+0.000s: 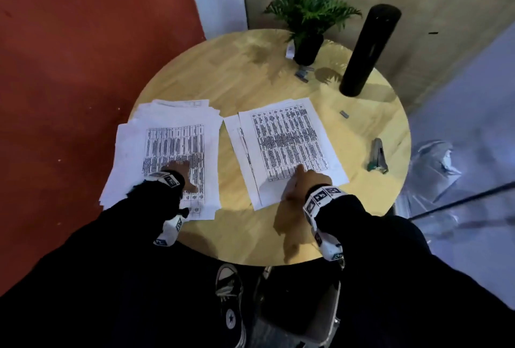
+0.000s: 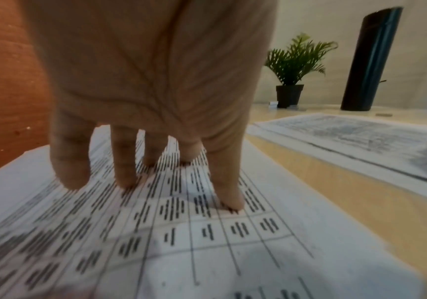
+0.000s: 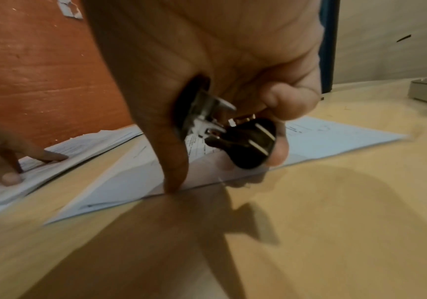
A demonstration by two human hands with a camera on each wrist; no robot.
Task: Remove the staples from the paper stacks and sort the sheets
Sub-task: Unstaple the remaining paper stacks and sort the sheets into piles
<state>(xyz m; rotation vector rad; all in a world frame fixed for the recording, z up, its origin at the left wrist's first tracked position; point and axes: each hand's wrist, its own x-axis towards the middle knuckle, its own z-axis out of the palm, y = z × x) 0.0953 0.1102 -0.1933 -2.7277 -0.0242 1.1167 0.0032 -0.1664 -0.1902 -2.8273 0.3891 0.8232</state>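
On the round wooden table lie two lots of printed sheets. My left hand presses its straight, spread fingers down on the loose left pile. My right hand rests on the near end of the right stack, index finger stretched forward. In the right wrist view its curled fingers hold a black and metal staple remover just above the sheet, while the thumb presses on the paper's near edge. No staple in the paper is visible.
A grey stapler lies at the right rim. Strips of staples sit by a potted plant, one more strip further right. A tall black cylinder stands at the back right. The left pile overhangs the table edge.
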